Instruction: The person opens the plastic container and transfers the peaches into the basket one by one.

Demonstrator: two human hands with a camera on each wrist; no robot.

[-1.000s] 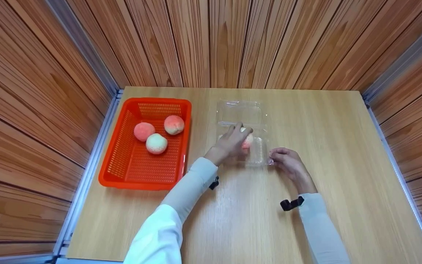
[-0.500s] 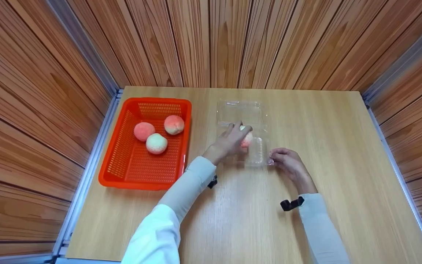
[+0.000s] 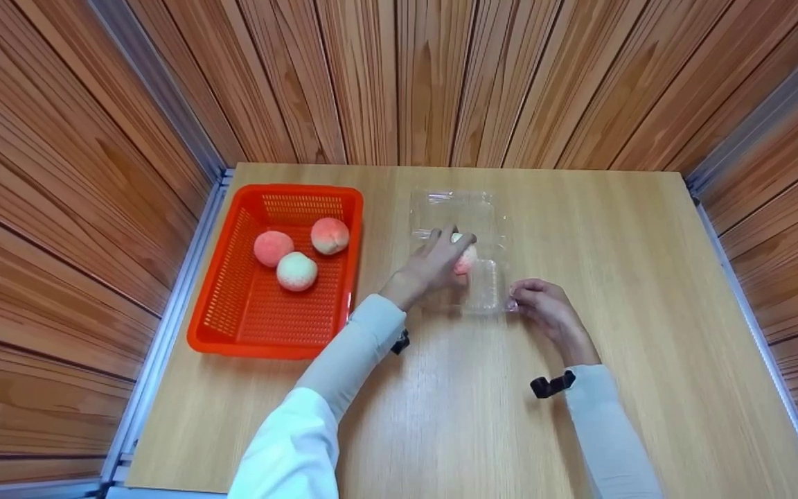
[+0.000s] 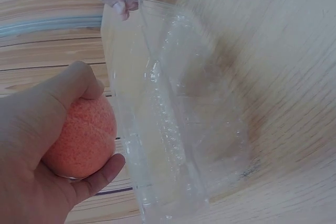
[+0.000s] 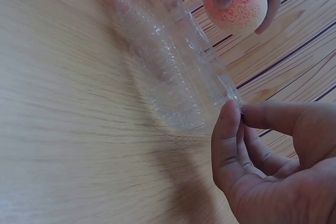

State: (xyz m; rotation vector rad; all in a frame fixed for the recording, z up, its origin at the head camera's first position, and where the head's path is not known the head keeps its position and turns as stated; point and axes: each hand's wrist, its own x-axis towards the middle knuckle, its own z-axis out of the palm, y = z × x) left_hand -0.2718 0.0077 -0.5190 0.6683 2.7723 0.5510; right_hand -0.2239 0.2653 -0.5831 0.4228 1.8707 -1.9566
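Observation:
A peach point(image 3: 465, 258), pink fading to pale cream, is gripped in my left hand point(image 3: 430, 267) above a clear plastic clamshell box point(image 3: 488, 287). In the left wrist view, thumb and fingers curl round the peach point(image 4: 86, 135), and a gap shows between it and the box point(image 4: 173, 114). My right hand point(image 3: 548, 312) pinches the near right corner of the box's rim; the right wrist view shows thumb and fingertip meeting on that edge point(image 5: 233, 98). The box lies with its lid point(image 3: 454, 211) folded back, away from me. Part of its tray is hidden under my left hand.
Left of the box stands an orange-red plastic basket point(image 3: 274, 339). Inside it lie a pink peach point(image 3: 273, 248), a pink-and-cream peach point(image 3: 330, 235) and a pale peach point(image 3: 296, 271). Wood-panelled walls point(image 3: 433, 83) border the table point(image 3: 454, 416) at the back and sides.
My left hand has shifted slightly back and to the left over the box, with the peach still in its grip. The right hand keeps its hold on the corner.

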